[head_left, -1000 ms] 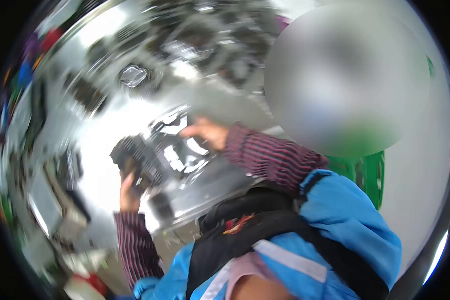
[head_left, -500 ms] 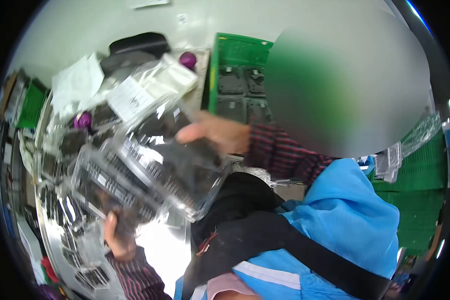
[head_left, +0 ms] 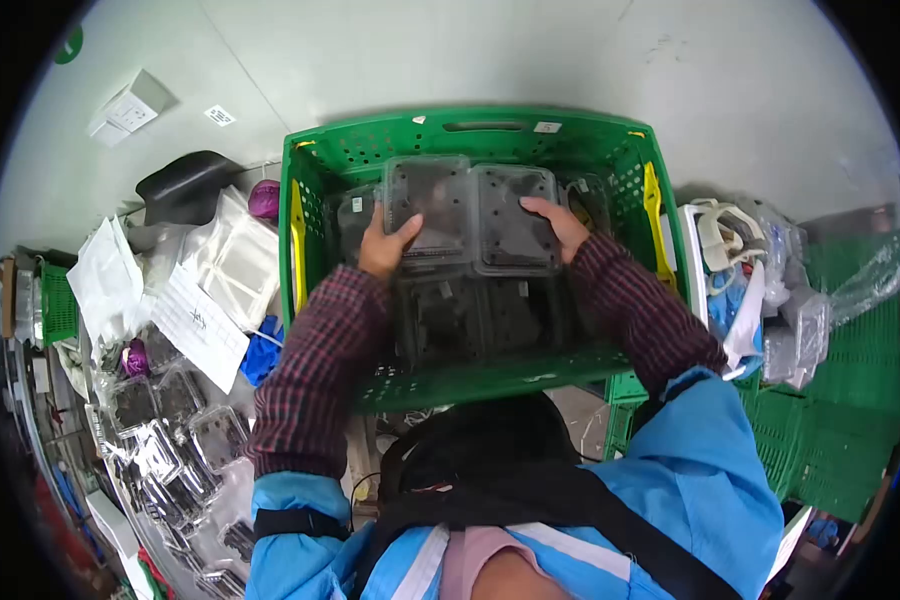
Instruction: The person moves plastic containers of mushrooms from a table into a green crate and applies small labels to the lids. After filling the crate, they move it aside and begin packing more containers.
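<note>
Two clear plastic boxes stand side by side inside a large green crate, a left box (head_left: 430, 205) and a right box (head_left: 515, 240), both with dark contents I cannot make out. My left hand (head_left: 388, 243) grips the left box at its outer side, thumb over the top. On the outer side of the right box, my right hand (head_left: 560, 225) holds on, its thumb lying across the top. More dark-filled clear boxes (head_left: 450, 315) lie below them in the green crate (head_left: 370, 138), partly covered by the held pair and my sleeves.
To the left, a table holds several clear packs (head_left: 155, 455), a written sheet of paper (head_left: 195, 325), white trays (head_left: 238, 260) and a purple roll (head_left: 264, 200). Plastic-wrapped items (head_left: 795, 330) sit at the right, near stacked green crates (head_left: 840, 430). Behind the crate rises a pale wall (head_left: 450, 60).
My view and both hands have swung from the table at left to the green crate. The clear boxes, held blurred over the table before, are now in the crate between my hands.
</note>
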Demonstrator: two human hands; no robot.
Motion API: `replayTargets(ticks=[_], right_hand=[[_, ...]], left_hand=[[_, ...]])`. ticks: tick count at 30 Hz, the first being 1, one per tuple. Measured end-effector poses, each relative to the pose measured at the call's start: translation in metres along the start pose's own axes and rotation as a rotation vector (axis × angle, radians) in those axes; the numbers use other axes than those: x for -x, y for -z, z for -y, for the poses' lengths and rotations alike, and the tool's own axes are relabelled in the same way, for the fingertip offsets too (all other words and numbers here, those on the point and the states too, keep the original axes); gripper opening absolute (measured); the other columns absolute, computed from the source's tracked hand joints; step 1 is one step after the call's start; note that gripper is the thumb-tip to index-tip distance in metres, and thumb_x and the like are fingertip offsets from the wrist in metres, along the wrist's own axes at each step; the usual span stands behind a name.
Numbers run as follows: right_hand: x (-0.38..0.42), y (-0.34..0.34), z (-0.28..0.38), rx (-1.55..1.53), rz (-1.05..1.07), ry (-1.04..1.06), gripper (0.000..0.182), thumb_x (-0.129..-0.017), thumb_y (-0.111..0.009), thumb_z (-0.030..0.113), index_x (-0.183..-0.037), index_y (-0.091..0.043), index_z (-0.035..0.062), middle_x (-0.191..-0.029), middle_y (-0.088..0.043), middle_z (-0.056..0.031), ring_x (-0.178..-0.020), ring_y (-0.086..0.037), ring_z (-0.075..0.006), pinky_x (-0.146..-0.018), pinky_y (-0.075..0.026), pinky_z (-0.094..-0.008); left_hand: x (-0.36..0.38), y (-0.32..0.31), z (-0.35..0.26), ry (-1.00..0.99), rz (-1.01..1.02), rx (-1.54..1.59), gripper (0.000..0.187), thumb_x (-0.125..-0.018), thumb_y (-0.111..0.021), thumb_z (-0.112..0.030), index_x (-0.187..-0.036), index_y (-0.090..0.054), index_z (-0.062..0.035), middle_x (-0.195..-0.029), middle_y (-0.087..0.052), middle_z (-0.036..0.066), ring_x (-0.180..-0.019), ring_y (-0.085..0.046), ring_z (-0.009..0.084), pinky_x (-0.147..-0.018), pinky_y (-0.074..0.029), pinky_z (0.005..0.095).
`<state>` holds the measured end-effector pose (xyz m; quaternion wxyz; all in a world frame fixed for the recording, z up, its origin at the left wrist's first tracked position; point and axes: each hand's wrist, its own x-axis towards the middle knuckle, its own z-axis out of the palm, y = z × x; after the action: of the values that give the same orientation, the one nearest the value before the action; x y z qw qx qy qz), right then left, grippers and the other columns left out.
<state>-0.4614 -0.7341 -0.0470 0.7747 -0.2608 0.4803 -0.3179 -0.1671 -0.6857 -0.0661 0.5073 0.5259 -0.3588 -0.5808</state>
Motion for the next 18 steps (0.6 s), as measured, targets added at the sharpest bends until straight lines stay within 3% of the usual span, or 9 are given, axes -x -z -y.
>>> replayTargets(ticks=[1,3,5,7,9,11,15,16,18], right_hand=[[-0.009,0.009,0.002,-0.004,0.01,-0.015,0.039,-0.088,-0.063,0.026,-0.118,-0.057,0.0024,-0.11,-0.064,-0.0092,-0.097,-0.063,-0.0194,-0.09,-0.05,-0.0358],[0.014,-0.005,0.014,0.123,-0.106,0.137,0.042,-0.085,-0.067,0.024,-0.119,-0.055,0.003,-0.111,-0.063,-0.0091,-0.097,-0.062,-0.02,-0.088,-0.051,-0.0364],[0.012,-0.007,0.015,0.17,-0.132,0.164,0.06,-0.079,-0.075,0.025,-0.125,-0.047,-0.0017,-0.113,-0.06,-0.0127,-0.099,-0.061,-0.0218,-0.085,-0.051,-0.0349],[0.009,-0.006,0.012,0.354,-0.223,0.37,0.068,-0.076,-0.078,0.024,-0.129,-0.043,-0.0032,-0.114,-0.058,-0.0142,-0.101,-0.06,-0.0227,-0.084,-0.051,-0.0354],[0.0,0.0,0.012,0.345,-0.215,0.305,0.071,-0.076,-0.078,0.024,-0.13,-0.041,-0.0041,-0.115,-0.058,-0.0147,-0.102,-0.059,-0.0231,-0.085,-0.051,-0.0366],[0.0,0.012,0.01,0.338,-0.21,0.234,0.074,-0.076,-0.079,0.023,-0.132,-0.039,-0.0049,-0.115,-0.057,-0.0152,-0.103,-0.059,-0.0236,-0.085,-0.051,-0.0379],[0.008,0.043,0.026,0.102,-0.089,0.122,0.066,-0.077,-0.076,0.017,-0.128,-0.042,-0.0085,-0.11,-0.059,-0.0152,-0.098,-0.06,-0.0235,-0.083,-0.051,-0.0381],[0.014,0.053,0.033,0.111,-0.113,0.115,0.061,-0.078,-0.075,0.017,-0.126,-0.045,-0.0081,-0.108,-0.06,-0.0148,-0.096,-0.061,-0.0229,-0.083,-0.052,-0.0369],[0.022,0.089,0.039,0.148,-0.172,0.169,0.051,-0.081,-0.071,0.017,-0.121,-0.05,-0.0076,-0.105,-0.061,-0.0125,-0.093,-0.06,-0.0205,-0.081,-0.05,-0.0337]], left_hand=[[-0.002,-0.006,0.006,-0.134,-0.089,-0.158,0.056,-0.077,-0.078,-0.025,-0.118,-0.052,0.0023,-0.12,-0.057,0.015,-0.103,-0.059,0.0274,-0.091,-0.046,0.0377],[0.004,-0.007,-0.003,-0.6,-0.452,-1.064,0.057,-0.072,-0.081,-0.032,-0.106,-0.055,0.0053,-0.112,-0.06,0.016,-0.099,-0.059,0.0246,-0.087,-0.047,0.0358],[0.005,0.0,-0.01,-0.532,-0.412,-1.007,0.055,-0.069,-0.083,-0.034,-0.097,-0.056,0.0041,-0.098,-0.061,0.014,-0.09,-0.058,0.0216,-0.079,-0.047,0.0344],[0.009,0.007,-0.019,0.023,-0.269,-0.592,0.053,-0.068,-0.083,-0.033,-0.094,-0.054,0.0028,-0.086,-0.057,0.01,-0.079,-0.055,0.0184,-0.071,-0.046,0.0336],[0.02,0.021,-0.03,-0.01,-0.27,-0.26,0.045,-0.072,-0.082,-0.024,-0.093,-0.051,0.0003,-0.077,-0.05,0.003,-0.071,-0.047,0.0135,-0.066,-0.044,0.03],[0.038,0.045,-0.048,-0.069,-0.376,-0.372,0.04,-0.077,-0.077,-0.02,-0.095,-0.047,-0.0013,-0.076,-0.048,0.003,-0.07,-0.047,0.014,-0.065,-0.044,0.0298],[0.069,0.058,-0.065,-0.307,-0.507,-1.058,0.04,-0.082,-0.07,-0.017,-0.107,-0.042,-0.0026,-0.089,-0.06,0.023,-0.078,-0.063,0.0348,-0.068,-0.047,0.0411],[0.067,0.061,-0.055,-0.36,-0.517,-1.121,0.051,-0.081,-0.067,-0.012,-0.123,-0.039,-0.0034,-0.097,-0.061,0.029,-0.085,-0.062,0.0422,-0.07,-0.048,0.0456],[0.069,0.048,-0.056,-0.219,-0.507,-1.195,0.059,-0.081,-0.066,-0.011,-0.131,-0.035,-0.0045,-0.095,-0.061,0.029,-0.085,-0.062,0.0426,-0.072,-0.049,0.0465]])
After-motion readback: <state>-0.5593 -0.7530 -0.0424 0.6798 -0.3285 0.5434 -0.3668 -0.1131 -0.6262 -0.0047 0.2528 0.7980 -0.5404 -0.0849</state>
